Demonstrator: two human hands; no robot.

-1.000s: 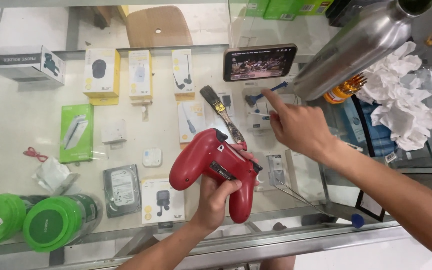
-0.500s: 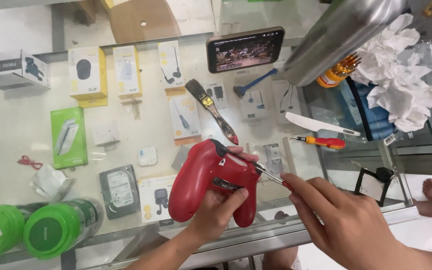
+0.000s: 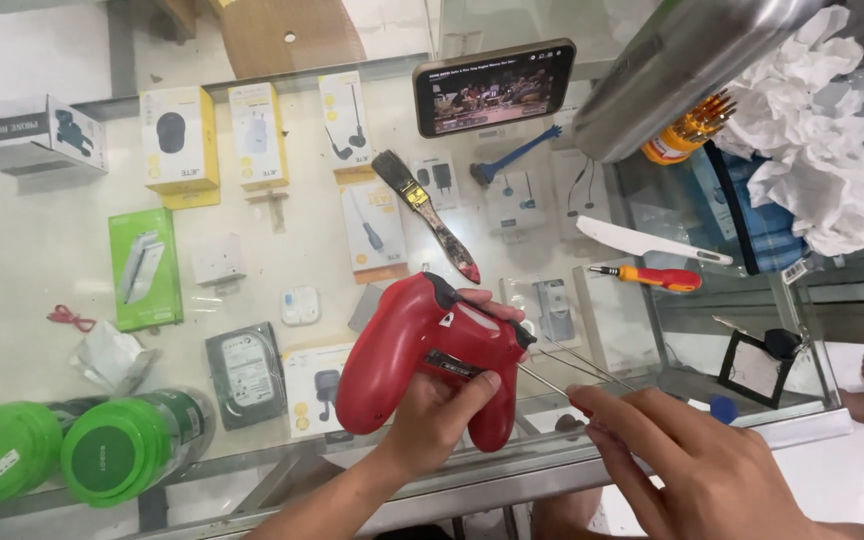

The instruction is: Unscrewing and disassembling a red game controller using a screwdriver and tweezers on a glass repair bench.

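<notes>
My left hand grips a red game controller from below, back side up, above the near edge of a glass counter. My right hand is at the lower right and pinches thin metal tweezers. The tweezers' tips point left and reach the controller's right edge, by my left thumb. A paintbrush with a red-tipped handle lies on the glass just beyond the controller.
A phone showing video stands at the back. To the right are a steel bottle, a screwdriver set, crumpled tissue, a white plastic blade and an orange screwdriver. Green speakers sit at the near left. Boxed accessories lie under the glass.
My right hand came down from beside the phone to the lower right and now holds tweezers against the controller. The controller stays in my left hand.
</notes>
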